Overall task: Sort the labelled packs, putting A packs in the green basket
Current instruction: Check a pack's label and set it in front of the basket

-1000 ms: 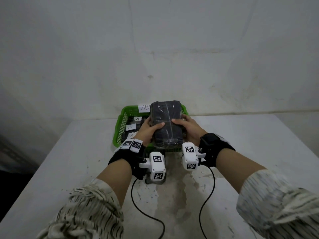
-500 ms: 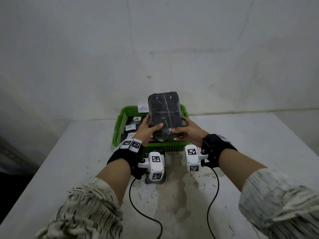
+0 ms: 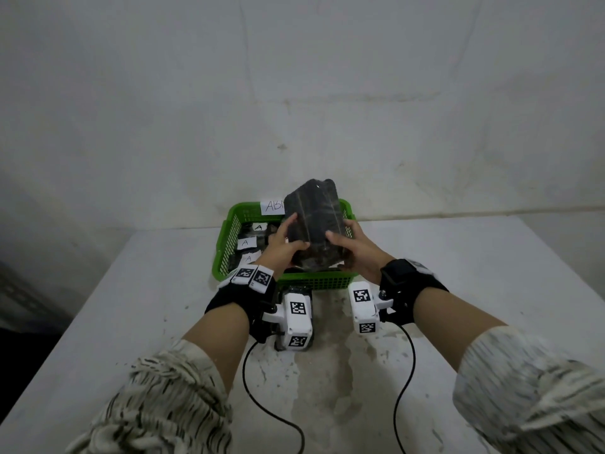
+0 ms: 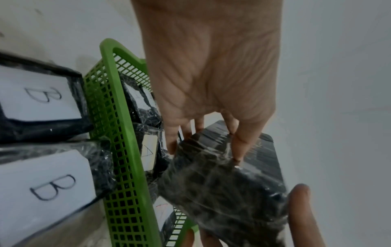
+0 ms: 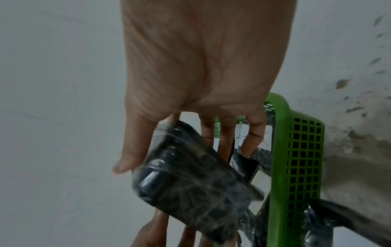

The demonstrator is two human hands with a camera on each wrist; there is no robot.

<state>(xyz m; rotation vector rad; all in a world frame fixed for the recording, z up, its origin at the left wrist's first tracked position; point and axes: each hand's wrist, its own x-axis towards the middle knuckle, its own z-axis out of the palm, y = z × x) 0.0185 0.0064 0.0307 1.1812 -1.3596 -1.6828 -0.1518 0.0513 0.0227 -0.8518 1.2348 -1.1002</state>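
Both hands, left and right, fingers curled round the pack, hold it tilted over the green basket, likely to lower beside the A packs.

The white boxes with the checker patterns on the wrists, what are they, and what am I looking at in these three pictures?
Those boxes are small cameras strapped to a person's wrists; no robot is here. The wide picture comes from a camera on the person's head, looking down at a white table. The other two look along each hand toward the fingers. The left hand and the right hand together hold a dark plastic-wrapped pack, tilted, above a green basket. Packs with paper labels reading A already lie in the basket. The left wrist picture also shows two packs labelled B outside the basket, against its wall.
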